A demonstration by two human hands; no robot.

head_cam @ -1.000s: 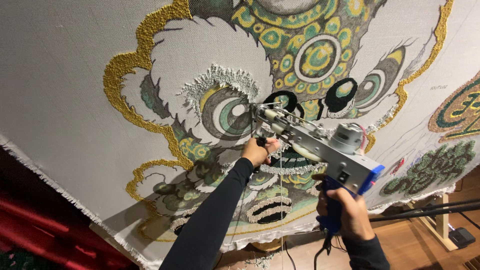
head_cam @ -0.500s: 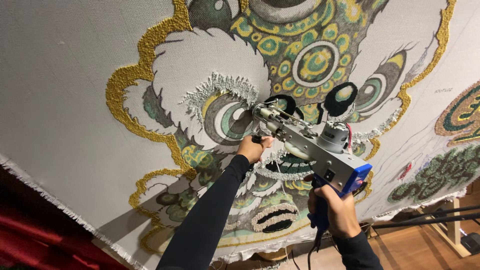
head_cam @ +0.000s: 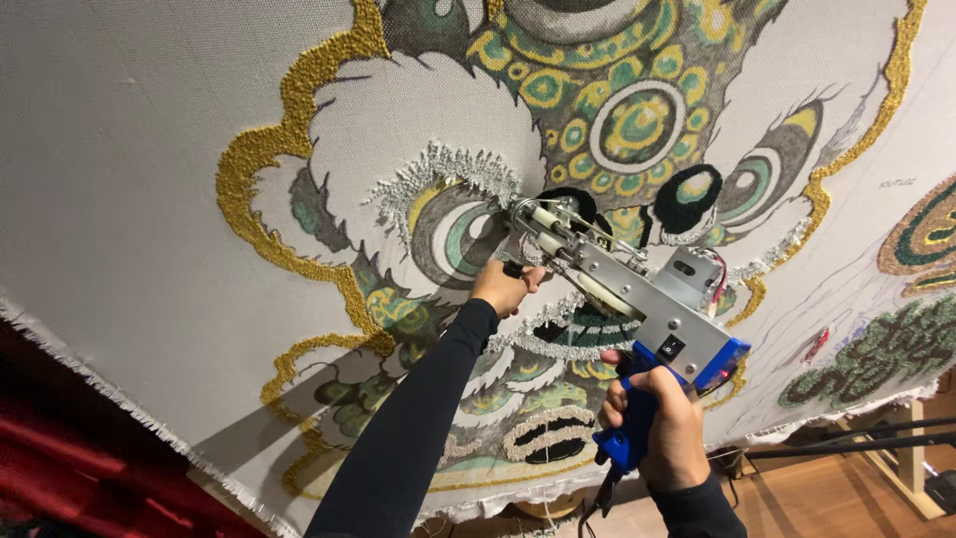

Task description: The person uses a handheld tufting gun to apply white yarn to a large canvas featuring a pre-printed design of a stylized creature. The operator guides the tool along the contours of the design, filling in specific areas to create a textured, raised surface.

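A silver tufting gun point(head_cam: 637, 299) with a blue handle is pressed tip-first against a large stretched white cloth point(head_cam: 129, 159). The cloth carries a tufted design in gold, green, grey and black point(head_cam: 617, 120). My right hand point(head_cam: 657, 428) is closed around the gun's blue rear grip at the lower right. My left hand point(head_cam: 503, 287) grips the small front handle just under the needle end, close to the cloth. Both arms wear black sleeves. The needle tip meets the cloth beside a grey and green ring shape point(head_cam: 458, 234).
The cloth's frayed lower edge point(head_cam: 119, 403) runs diagonally at the left, with red fabric point(head_cam: 70, 468) behind it. A wooden floor point(head_cam: 817, 493), a black bar point(head_cam: 846, 438) and a wooden frame leg point(head_cam: 911, 468) lie at the lower right. A cable hangs from the gun's grip.
The view has shifted, so the hands and gun sit slightly lower and more central. The gun tip stays on the same ring area of the design.
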